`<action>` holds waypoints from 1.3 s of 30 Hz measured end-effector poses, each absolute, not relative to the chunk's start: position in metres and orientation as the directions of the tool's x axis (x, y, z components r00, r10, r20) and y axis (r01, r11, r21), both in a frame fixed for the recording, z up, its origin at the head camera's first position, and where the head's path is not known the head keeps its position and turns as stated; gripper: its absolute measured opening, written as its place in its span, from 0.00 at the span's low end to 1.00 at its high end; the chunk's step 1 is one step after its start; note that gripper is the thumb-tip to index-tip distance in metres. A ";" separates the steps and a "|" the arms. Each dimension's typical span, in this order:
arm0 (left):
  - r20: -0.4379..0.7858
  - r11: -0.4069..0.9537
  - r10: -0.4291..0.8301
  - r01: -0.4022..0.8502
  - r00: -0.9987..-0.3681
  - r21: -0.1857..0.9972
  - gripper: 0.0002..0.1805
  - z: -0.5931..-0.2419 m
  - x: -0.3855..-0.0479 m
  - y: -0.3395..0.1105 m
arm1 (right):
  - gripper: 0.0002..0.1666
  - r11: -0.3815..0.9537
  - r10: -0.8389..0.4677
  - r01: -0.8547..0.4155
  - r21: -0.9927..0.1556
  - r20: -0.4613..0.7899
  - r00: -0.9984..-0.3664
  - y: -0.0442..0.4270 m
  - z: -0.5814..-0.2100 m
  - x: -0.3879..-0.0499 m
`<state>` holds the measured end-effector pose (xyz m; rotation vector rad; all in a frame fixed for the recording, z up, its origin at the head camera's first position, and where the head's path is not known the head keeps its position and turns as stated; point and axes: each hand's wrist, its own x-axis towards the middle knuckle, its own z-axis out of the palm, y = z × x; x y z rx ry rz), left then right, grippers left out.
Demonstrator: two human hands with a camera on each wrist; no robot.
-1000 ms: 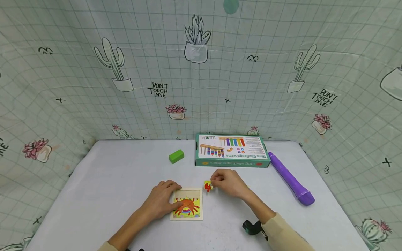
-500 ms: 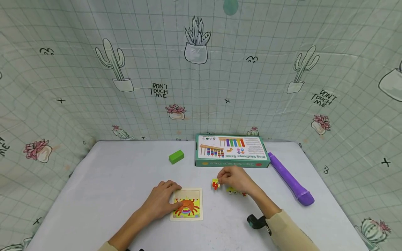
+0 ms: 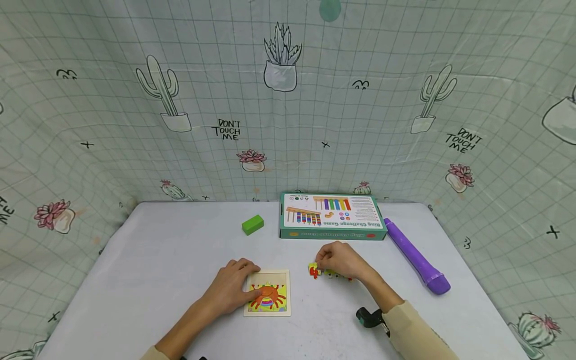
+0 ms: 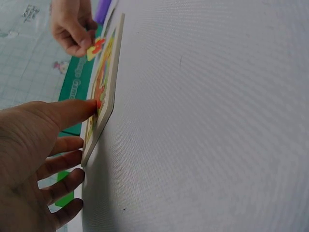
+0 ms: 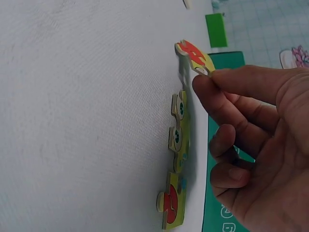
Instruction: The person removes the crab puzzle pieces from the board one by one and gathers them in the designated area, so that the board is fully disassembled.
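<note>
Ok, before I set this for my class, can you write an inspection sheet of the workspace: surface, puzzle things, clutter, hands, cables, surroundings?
Surface: white tabletop.
Puzzle things: crab tray, partly filled, bare strip along its far side; a red-and-yellow piece off to its right; loose pieces on the tabletop beneath the right hand.
Clutter: green block and game box toward the back, purple stick at the right.
Hands: left hand rests its thumb on the tray's picture; right hand's fingers pinch the red-and-yellow piece.
Cables: nothing seen.
Surroundings: grid-patterned cloth with cactus prints.
</note>
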<state>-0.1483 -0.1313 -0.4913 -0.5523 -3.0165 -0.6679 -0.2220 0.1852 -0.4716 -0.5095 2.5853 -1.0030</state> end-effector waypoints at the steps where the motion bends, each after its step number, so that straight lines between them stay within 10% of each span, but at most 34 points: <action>1: 0.077 0.848 0.337 0.338 -0.938 0.408 0.28 -0.491 -0.148 -0.131 | 0.03 0.692 -0.433 -0.209 -0.690 -0.165 -0.886 0.185 -0.472 -0.222; 39: 0.103 0.833 0.347 0.357 -0.932 0.422 0.27 -0.492 -0.147 -0.132 | 0.04 0.747 -0.456 -0.274 -0.606 -0.166 -0.875 0.184 -0.480 -0.227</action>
